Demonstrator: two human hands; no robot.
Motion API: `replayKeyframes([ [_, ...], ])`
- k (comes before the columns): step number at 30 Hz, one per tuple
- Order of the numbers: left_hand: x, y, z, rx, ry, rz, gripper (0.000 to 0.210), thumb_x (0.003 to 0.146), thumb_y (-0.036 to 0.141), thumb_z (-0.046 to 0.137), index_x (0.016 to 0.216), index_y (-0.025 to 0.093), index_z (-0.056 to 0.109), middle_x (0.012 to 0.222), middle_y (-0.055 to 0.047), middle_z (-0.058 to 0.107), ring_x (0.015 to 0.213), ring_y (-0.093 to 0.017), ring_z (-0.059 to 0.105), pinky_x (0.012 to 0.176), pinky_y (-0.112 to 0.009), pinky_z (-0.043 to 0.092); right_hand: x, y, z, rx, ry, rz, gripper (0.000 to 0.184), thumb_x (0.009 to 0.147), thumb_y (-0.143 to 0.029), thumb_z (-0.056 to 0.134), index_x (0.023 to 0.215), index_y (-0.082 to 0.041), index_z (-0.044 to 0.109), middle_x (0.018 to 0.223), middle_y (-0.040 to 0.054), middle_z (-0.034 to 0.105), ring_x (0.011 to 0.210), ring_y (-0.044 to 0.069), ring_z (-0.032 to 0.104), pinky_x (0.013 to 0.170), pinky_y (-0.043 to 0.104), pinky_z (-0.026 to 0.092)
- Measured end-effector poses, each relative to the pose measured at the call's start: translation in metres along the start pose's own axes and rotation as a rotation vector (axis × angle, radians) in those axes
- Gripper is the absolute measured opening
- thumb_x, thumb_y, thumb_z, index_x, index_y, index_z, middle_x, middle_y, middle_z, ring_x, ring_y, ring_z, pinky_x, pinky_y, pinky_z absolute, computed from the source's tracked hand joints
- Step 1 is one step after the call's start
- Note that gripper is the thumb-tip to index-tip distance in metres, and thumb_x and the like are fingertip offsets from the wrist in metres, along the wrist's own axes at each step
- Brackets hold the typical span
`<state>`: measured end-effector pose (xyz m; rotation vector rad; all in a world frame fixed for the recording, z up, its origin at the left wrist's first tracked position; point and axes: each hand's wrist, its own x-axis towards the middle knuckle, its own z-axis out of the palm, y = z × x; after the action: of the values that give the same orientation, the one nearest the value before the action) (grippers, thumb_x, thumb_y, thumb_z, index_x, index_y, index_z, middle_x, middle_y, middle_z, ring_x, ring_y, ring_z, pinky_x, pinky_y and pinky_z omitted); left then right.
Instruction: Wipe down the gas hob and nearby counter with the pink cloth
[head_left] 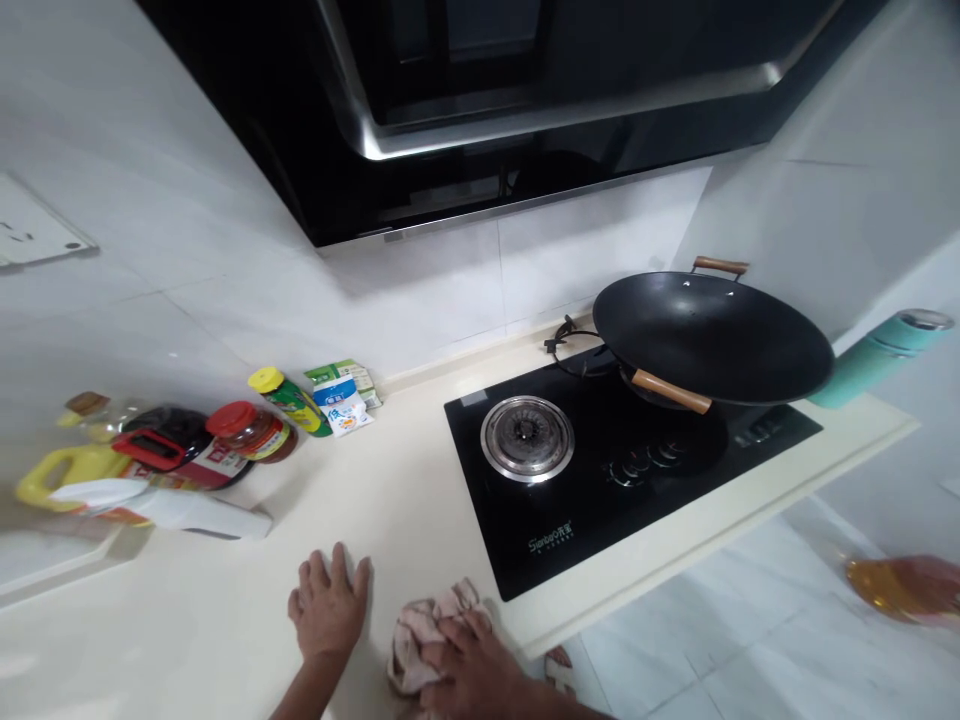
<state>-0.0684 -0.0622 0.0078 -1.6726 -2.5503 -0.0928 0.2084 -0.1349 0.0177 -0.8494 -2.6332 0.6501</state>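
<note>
My left hand (330,604) rests on the cream countertop (397,500), fingers spread, with nothing in it. To its right, my right hand (477,668) presses on a crumpled pinkish cloth (414,640), its fingers bent over the fabric. The cloth lies on the counter just left of the front corner of a black glass gas stove (487,540). Part of the cloth is hidden beneath the right hand.
A black wok (712,335) with wooden handles sits on the stove's right side, beside a mint-green flask (877,355). Sauce bottles, a red-lidded jar (255,432) and seasoning packets (341,402) stand along the left wall. A dark range hood (480,150) overhangs the stove.
</note>
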Motion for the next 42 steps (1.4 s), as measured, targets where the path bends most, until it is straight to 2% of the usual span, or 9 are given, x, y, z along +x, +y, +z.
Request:
replayKeyframes([
  [5,-0.043,0.037,0.008,-0.153,-0.124,0.427,0.051,0.1,0.037,0.042,0.148,0.028,0.056,0.163,-0.01,0.048,0.155,-0.028,0.035,0.122,-0.046,0.036,-0.02,0.005,-0.039,0.13,-0.093,0.165,0.06,0.093,-0.066,0.06,0.14,-0.03,0.06,0.16,0.0073,0.048,0.153,0.034,0.029,0.127,0.056,0.021],
  [9,-0.08,0.067,0.023,-0.304,-0.007,0.739,0.049,0.103,0.029,0.037,0.149,0.031,0.054,0.159,-0.006,0.053,0.151,-0.022,0.043,0.118,-0.043,0.042,-0.039,0.019,-0.036,0.14,-0.145,0.283,0.062,0.092,-0.061,0.062,0.144,-0.029,0.057,0.162,0.0075,0.044,0.155,0.034,0.022,0.127,0.057,0.014],
  [14,-0.097,0.084,0.031,-0.246,0.25,0.819,0.048,0.102,0.031,0.048,0.15,0.032,0.052,0.157,-0.008,0.055,0.146,-0.026,0.049,0.112,-0.045,0.045,-0.091,0.058,-0.03,-0.048,0.014,0.619,0.052,0.089,-0.048,0.063,0.138,-0.029,0.062,0.158,0.0066,0.048,0.147,0.037,0.032,0.123,0.057,0.02],
  [18,-0.101,0.09,0.031,-0.186,0.357,0.804,0.049,0.099,0.036,0.054,0.148,0.029,0.056,0.159,-0.012,0.052,0.148,-0.033,0.046,0.114,-0.051,0.042,-0.133,0.102,-0.068,-0.32,0.251,1.0,0.047,0.095,-0.04,0.052,0.136,-0.022,0.063,0.154,0.0128,0.05,0.138,0.038,0.04,0.114,0.056,0.03],
  [22,-0.102,0.094,0.03,-0.186,0.362,0.797,0.046,0.098,0.036,0.054,0.143,0.028,0.06,0.157,-0.013,0.054,0.145,-0.034,0.049,0.113,-0.052,0.042,-0.122,0.125,-0.099,-0.369,0.378,1.269,0.053,0.101,-0.048,0.041,0.138,-0.016,0.061,0.157,0.0197,0.044,0.139,0.043,0.038,0.11,0.061,0.032],
  [25,-0.101,0.094,0.031,-0.2,0.352,0.788,0.046,0.098,0.037,0.054,0.143,0.028,0.061,0.156,-0.012,0.055,0.145,-0.034,0.049,0.113,-0.052,0.042,-0.082,0.116,-0.088,-0.348,0.36,1.207,0.052,0.1,-0.048,0.043,0.141,-0.021,0.061,0.16,0.0164,0.043,0.145,0.044,0.032,0.113,0.063,0.029],
  [32,-0.095,0.085,0.045,-0.17,0.432,0.819,0.045,0.096,0.04,0.056,0.139,0.029,0.063,0.153,-0.01,0.059,0.143,-0.03,0.051,0.112,-0.049,0.042,-0.026,0.082,-0.046,-0.065,0.121,0.584,0.051,0.091,-0.054,0.06,0.139,-0.034,0.059,0.167,0.0022,0.037,0.157,0.037,0.017,0.124,0.06,0.013],
  [35,-0.092,0.098,0.046,-0.149,0.451,0.774,0.044,0.097,0.04,0.054,0.138,0.028,0.063,0.15,-0.011,0.061,0.142,-0.03,0.051,0.11,-0.051,0.043,-0.05,0.098,-0.057,-0.04,0.101,0.528,0.052,0.09,-0.053,0.062,0.138,-0.034,0.059,0.165,0.0011,0.041,0.156,0.035,0.02,0.125,0.056,0.012],
  [42,-0.091,0.169,0.037,-0.17,0.462,0.78,0.053,0.098,0.036,0.052,0.151,0.033,0.05,0.158,-0.009,0.054,0.143,-0.027,0.051,0.108,-0.046,0.047,-0.158,0.183,-0.103,-0.326,0.365,0.788,0.044,0.089,-0.037,0.059,0.132,-0.03,0.067,0.15,0.0079,0.056,0.14,0.036,0.043,0.115,0.055,0.031],
])
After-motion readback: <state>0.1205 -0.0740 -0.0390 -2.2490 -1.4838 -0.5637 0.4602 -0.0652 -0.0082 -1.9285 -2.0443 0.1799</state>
